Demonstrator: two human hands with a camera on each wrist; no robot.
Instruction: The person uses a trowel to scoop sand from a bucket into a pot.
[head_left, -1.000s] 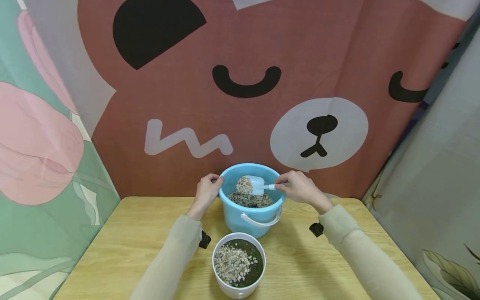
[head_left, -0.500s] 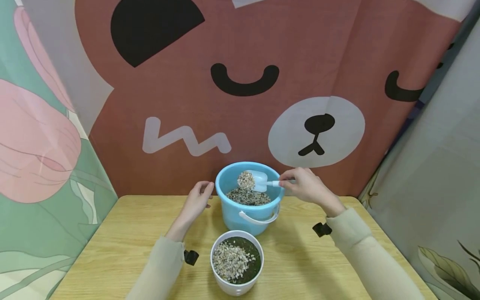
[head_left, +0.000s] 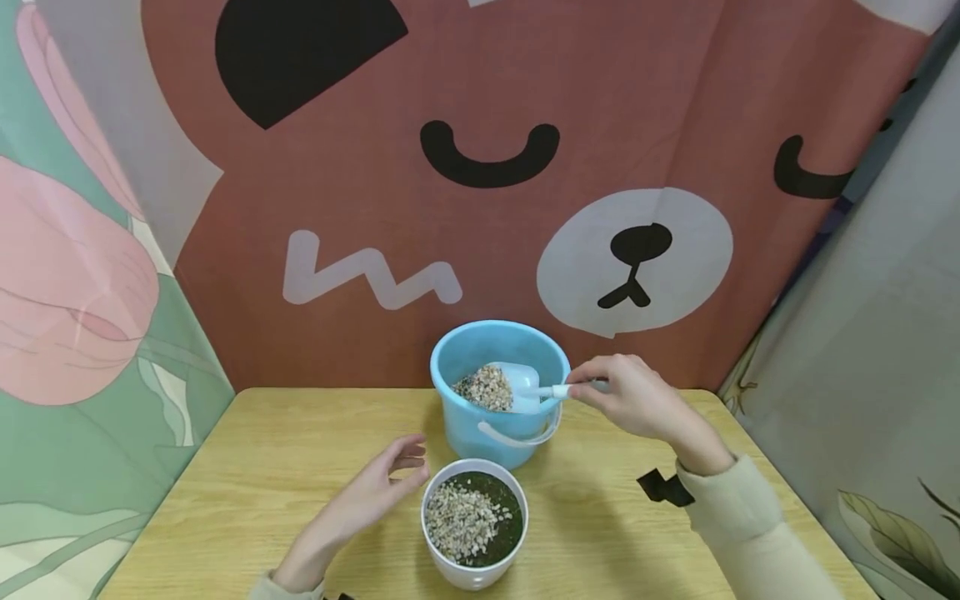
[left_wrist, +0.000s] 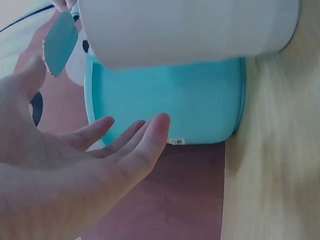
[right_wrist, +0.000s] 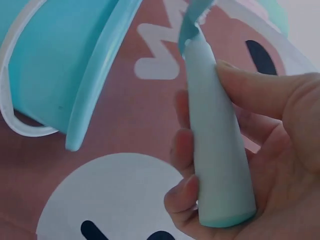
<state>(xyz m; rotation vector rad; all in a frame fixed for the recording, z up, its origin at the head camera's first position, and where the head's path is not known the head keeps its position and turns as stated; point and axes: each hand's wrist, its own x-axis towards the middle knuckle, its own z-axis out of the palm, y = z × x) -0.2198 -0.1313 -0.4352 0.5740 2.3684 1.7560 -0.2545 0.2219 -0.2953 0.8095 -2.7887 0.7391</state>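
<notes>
My right hand (head_left: 637, 400) grips the white handle (right_wrist: 217, 140) of a small scoop, its fingers wrapped round it. The scoop's light blue blade (head_left: 525, 385), heaped with pale gravel (head_left: 489, 387), is over the mouth of a blue bucket (head_left: 465, 429). More gravel lies inside that bucket, partly hidden by the scoop. My left hand (head_left: 367, 492) holds nothing; its fingers are spread and slightly bent, close to the left rim of a white pot (head_left: 472, 577). In the pot, light gravel (head_left: 459, 521) covers the left part of a dark green-brown surface (head_left: 504, 492).
The bucket's white handle (head_left: 517, 439) hangs down its front. Both containers stand on a wooden table (head_left: 300, 450), the pot in front of the bucket. A curtain (head_left: 360, 350) printed with a bear face rises behind the table, with more printed fabric at the sides.
My left hand has left the bucket's rim and come down toward me beside the pot. The loaded scoop has risen slightly, then lowered over the bucket, with the right hand shifting right.
</notes>
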